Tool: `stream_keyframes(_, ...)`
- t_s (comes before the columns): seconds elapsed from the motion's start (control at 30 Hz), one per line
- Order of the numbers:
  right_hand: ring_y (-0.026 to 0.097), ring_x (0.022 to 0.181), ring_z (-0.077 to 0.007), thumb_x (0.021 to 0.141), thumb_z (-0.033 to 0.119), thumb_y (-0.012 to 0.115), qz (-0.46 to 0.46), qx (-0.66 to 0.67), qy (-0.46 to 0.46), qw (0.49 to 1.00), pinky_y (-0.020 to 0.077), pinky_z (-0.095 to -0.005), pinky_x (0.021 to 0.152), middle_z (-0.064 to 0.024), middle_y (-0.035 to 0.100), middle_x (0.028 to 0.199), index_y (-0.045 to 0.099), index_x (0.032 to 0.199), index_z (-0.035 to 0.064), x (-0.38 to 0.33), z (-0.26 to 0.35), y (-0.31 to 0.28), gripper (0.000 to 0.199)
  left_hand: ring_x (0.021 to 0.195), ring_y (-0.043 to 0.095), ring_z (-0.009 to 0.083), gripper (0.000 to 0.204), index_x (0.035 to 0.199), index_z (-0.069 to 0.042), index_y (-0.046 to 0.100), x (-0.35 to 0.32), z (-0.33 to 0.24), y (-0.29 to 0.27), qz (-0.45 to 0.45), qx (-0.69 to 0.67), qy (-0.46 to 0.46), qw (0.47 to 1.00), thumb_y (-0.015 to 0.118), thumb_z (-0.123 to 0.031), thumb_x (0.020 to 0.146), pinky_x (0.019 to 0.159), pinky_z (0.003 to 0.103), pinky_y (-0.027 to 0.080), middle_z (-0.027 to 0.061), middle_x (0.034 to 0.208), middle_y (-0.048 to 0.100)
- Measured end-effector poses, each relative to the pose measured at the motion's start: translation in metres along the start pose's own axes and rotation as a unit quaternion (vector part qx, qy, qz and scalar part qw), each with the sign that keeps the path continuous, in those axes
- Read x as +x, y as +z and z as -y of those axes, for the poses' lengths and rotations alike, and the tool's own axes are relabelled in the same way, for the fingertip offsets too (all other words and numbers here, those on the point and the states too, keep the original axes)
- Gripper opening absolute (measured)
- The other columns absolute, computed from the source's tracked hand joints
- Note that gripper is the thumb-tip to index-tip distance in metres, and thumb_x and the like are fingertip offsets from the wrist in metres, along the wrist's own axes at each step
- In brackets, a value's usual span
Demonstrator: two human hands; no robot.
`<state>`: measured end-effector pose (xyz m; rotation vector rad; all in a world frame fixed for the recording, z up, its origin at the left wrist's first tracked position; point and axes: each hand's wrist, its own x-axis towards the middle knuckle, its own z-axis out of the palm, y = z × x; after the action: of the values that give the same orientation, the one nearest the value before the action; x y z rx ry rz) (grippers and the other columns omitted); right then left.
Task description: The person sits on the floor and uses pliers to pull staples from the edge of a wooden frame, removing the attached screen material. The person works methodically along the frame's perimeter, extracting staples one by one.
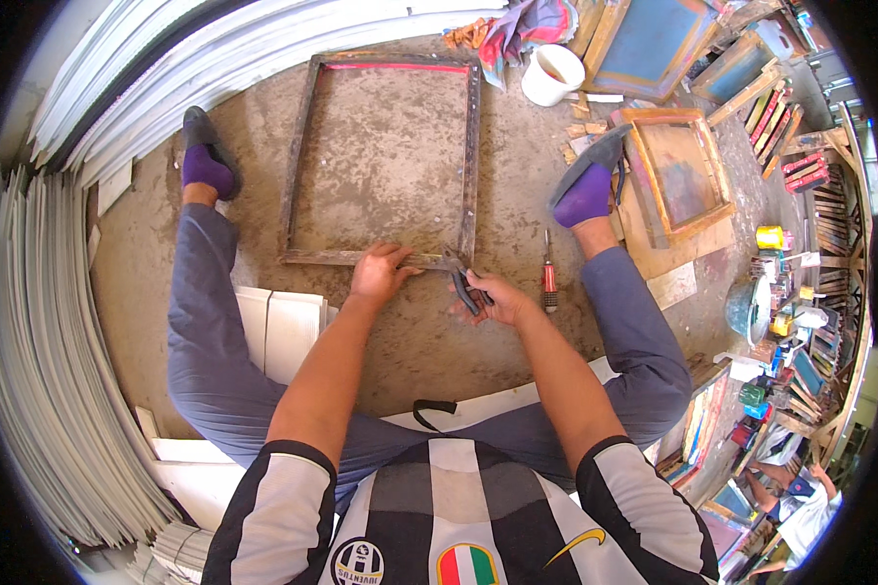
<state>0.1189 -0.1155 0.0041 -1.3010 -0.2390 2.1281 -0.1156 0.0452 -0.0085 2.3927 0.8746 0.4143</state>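
Observation:
A large, empty wooden frame (pixel 300 161) lies on the floor between my legs, dark and worn, with a pink-red strip along its far bar. My left hand (pixel 379 273) is closed over the near bar, right of its middle. In my right hand (pixel 498 298) is a pair of pliers (pixel 462 285) with dark handles. The pliers' jaws are at the frame's near right corner; what they grip, if anything, is too small to make out. On the floor to the right lies a screwdriver (pixel 548 276) with a red and black handle.
Stacked white sheets (pixel 59 370) line the left and far sides. Beyond my right foot are a white bucket (pixel 552 75), crumpled cloth (pixel 522 34) and a smaller wooden frame (pixel 644 175). Cans, a basin (pixel 748 310) and shelving crowd the right. Another person (pixel 805 507) is at lower right.

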Motion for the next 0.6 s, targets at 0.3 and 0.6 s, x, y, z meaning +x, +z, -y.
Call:
stream_keyframes(0.3, 0.068, 0.103, -0.0340, 0.098, 0.059, 0.046, 0.073, 0.169, -0.004, 0.983, 0.0559, -0.0447, 0.078, -0.0215, 0.067, 0.114, 0.056, 0.132, 0.0029, 0.020, -0.029, 0.001, 0.066, 0.101, 0.065, 0.0338, 0.039, 0.107, -0.006, 0.073, 0.000, 0.001, 0.000, -0.001, -0.015, -0.008, 1.000, 0.082, -0.027, 0.075, 0.089, 0.043, 0.053, 0.0142, 0.106, 0.070)
stream_keyframes(0.6, 0.051, 0.044, -0.0169, 0.098, 0.052, 0.054, -0.169, 0.131, -0.114, 0.970, 0.0296, -0.0252, 0.035, -0.0085, 0.059, 0.064, 0.061, 0.092, 0.0026, 0.033, -0.042, 0.034, 0.051, 0.100, 0.064, 0.0331, 0.038, 0.107, -0.005, 0.072, -0.001, 0.003, 0.003, 0.007, -0.011, -0.012, 1.000, 0.083, -0.020, 0.074, 0.088, 0.042, 0.053, 0.0136, 0.107, 0.069)
